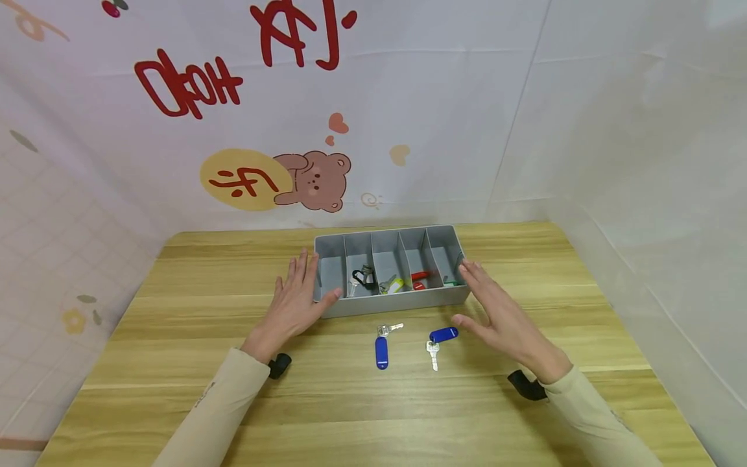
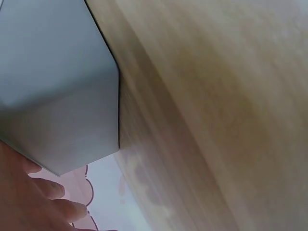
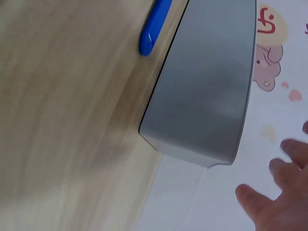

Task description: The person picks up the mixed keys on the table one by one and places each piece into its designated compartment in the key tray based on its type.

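Note:
A grey tray (image 1: 403, 301) with several compartments stands toward the back of the table. My left hand (image 1: 294, 295) is at its left end, fingers straight, thumb by the front corner. At the opposite end is my right hand (image 1: 496, 318), fingers extended and fingertips near the rim; in the right wrist view its fingers (image 3: 252, 199) are spread apart from the tray wall. Inside the tray lie keys with a black ring (image 1: 364, 277), a yellow tag (image 1: 395, 285), red tags (image 1: 419, 276) and a green item (image 1: 450, 282). Neither hand holds anything.
In front of the tray lie two keys with blue tags, one tag (image 1: 382, 353) upright in view, the other tag (image 1: 444, 334) slanted toward my right hand. The wooden table (image 1: 362, 415) meets a printed white backdrop (image 1: 438, 130) behind the tray.

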A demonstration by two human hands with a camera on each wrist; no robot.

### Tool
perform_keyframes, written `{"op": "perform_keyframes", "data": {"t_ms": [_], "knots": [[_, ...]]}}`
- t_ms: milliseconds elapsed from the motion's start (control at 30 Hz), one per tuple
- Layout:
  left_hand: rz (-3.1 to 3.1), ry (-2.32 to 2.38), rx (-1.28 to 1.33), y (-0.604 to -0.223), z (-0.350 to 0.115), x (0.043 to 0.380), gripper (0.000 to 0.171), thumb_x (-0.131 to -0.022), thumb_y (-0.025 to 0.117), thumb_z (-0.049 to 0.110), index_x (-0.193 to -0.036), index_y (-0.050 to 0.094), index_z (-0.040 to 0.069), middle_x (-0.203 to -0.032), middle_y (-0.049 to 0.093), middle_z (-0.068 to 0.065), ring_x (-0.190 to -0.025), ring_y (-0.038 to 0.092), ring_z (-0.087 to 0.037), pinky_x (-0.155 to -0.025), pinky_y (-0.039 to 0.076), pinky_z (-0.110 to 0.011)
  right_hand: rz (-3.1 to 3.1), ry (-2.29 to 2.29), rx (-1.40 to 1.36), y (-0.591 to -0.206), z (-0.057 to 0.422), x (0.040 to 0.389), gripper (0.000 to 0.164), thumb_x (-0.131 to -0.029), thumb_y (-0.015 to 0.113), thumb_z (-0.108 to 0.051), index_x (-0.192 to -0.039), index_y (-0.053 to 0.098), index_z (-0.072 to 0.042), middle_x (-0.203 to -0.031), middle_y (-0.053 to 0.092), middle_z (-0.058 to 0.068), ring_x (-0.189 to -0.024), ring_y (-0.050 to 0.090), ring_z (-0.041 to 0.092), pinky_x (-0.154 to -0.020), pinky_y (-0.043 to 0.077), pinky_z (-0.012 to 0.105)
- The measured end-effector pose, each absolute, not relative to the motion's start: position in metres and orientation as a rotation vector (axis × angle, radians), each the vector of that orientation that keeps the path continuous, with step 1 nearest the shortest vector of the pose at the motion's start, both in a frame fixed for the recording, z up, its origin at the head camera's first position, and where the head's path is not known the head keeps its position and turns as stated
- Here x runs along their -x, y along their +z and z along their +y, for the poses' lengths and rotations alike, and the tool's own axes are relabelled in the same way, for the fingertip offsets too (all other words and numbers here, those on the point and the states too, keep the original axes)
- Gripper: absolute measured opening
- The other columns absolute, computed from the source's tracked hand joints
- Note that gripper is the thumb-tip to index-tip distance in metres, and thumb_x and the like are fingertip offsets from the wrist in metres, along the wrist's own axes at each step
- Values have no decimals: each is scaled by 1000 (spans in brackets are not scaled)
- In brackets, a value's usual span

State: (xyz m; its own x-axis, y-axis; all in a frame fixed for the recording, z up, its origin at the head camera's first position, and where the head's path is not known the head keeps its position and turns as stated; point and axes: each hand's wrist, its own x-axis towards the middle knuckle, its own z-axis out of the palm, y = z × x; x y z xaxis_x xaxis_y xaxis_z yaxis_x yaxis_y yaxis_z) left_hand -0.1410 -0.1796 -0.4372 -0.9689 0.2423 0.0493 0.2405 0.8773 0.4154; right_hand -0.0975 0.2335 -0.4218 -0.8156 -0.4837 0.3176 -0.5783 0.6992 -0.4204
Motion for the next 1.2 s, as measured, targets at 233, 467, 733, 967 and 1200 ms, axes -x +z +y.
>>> {"op": "perform_keyframes", "data": {"t_ms": [233, 467, 733, 967, 1200], "knots": [[3029, 647, -386, -436, -180, 141, 101, -100, 43, 72, -166, 7, 4, -172, -1, -20, -156, 4, -48, -114, 13, -78, -2595, 681, -1110, -423, 231, 92, 85, -93, 77, -44, -160, 39, -7, -167, 32, 12, -154, 28, 37, -126, 13, 32], [3028, 646, -392, -437, -180, 141, 102, -100, 42, 72, -166, 6, 2, -172, -2, -20, -157, -1, -45, -114, 13, -78, -2504, 674, -1256, -429, 228, 90, 77, -92, 79, -39, -153, 50, -2, -161, 43, 15, -151, 35, 35, -125, 19, 33], [3028, 660, -402, -437, -180, 141, 102, -100, 43, 71, -166, 7, 1, -172, -2, -22, -157, -2, -45, -114, 14, -78, -2516, 685, -1330, -433, 222, 87, 77, -83, 87, -24, -150, 54, -5, -156, 51, 11, -142, 48, 32, -119, 34, 34], [3026, 657, -402, -438, -180, 141, 102, -100, 43, 71, -166, 6, 2, -172, -3, -22, -157, -3, -44, -114, 15, -77, -2708, 709, -1289, -435, 218, 85, 62, -91, 82, -26, -145, 60, -8, -150, 58, 5, -136, 56, 27, -105, 50, 49], [3024, 659, -397, -439, -181, 141, 103, -100, 42, 72, -166, 5, 2, -172, -3, -21, -157, -3, -42, -115, 16, -76, -2814, 740, -1293, -441, 214, 90, 51, -94, 79, -21, -141, 63, -8, -144, 61, 3, -132, 57, 25, -105, 50, 48]]}}
